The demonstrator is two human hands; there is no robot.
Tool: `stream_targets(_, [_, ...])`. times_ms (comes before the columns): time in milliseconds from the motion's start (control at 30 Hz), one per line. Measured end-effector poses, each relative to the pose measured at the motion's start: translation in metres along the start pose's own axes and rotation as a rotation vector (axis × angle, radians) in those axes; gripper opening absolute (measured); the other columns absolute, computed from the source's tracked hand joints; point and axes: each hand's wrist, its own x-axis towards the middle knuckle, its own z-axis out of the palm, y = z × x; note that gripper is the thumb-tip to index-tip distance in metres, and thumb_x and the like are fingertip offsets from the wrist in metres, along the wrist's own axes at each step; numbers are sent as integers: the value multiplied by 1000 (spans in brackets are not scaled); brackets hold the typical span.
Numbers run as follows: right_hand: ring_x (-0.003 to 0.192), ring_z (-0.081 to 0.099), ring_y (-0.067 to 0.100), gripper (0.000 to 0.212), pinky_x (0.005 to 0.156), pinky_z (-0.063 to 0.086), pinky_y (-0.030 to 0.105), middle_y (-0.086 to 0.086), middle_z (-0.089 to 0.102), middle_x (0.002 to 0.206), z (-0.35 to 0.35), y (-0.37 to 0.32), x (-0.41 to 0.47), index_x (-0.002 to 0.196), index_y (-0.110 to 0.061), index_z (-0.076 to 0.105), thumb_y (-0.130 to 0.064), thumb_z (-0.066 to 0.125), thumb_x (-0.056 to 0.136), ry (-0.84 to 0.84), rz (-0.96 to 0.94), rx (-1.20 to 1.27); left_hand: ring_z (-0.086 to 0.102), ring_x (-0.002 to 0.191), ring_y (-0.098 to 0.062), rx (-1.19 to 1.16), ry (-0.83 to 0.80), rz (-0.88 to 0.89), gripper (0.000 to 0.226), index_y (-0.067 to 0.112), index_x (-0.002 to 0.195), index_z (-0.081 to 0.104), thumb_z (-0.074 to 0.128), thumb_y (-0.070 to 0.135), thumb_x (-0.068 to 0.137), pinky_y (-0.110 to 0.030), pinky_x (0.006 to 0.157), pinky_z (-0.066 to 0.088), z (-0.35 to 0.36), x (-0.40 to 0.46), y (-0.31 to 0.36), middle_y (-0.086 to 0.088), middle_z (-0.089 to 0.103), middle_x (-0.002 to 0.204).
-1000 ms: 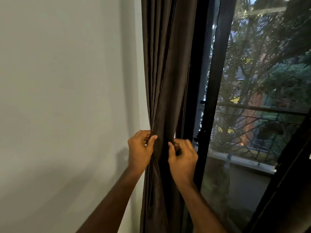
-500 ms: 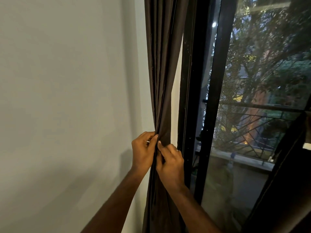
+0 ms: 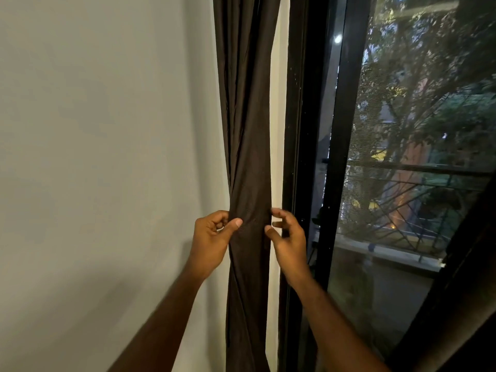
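A pale, plain wall (image 3: pixel 94 157) fills the left half of the view, and a tall window with a black frame (image 3: pixel 341 130) fills the right half. Trees (image 3: pixel 442 63) and a metal railing (image 3: pixel 408 170) show dimly through the window's mesh-covered glass (image 3: pixel 389 108). Between wall and frame hangs the dark brown curtain (image 3: pixel 249 130), gathered into one narrow upright bundle of folds that runs from the top edge of the view to the bottom. A thin strip of light wall shows between its right side and the black frame. The curtain is narrowest where the hands meet it, low in the middle of the view, and its folds twist a little there. Two bare forearms rise from the bottom edge, one on each side of the bundle. The left hand (image 3: pixel 210 240) is at the curtain's left edge and pinches the cloth, with its thumb (image 3: pixel 236 224) pressed flat on the front of the folds and its curled fingers tucked at the edge. The right hand (image 3: pixel 291 241) is at the right edge at the same height. Its thumb (image 3: pixel 268 230) tip touches the cloth, and its fingers (image 3: pixel 279 212) are curled and spread just at the edge. I cannot tell whether this hand actually has hold of the cloth.
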Motion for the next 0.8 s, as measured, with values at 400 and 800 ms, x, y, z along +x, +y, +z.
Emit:
stream_targets(400, [84,69,-4,19,69,49,14,-2,72,96,-4,0,25,107,-17,69,-9,72,90,-37,199,252,69,68,-10,10,1,-21,12,-5,84,68,66,3,93,-18,67,54,-19,3,0,1,71,69])
stream_targets(800, [77,63,2,27,66,50,9,-2,66,85,11,2,8,111,-21,65,-5,70,90,318,-95,-27,58,57,-19,273,213,202,16,6,76,66,70,7,92,-33,54,51,7,2,-5,-5,60,64])
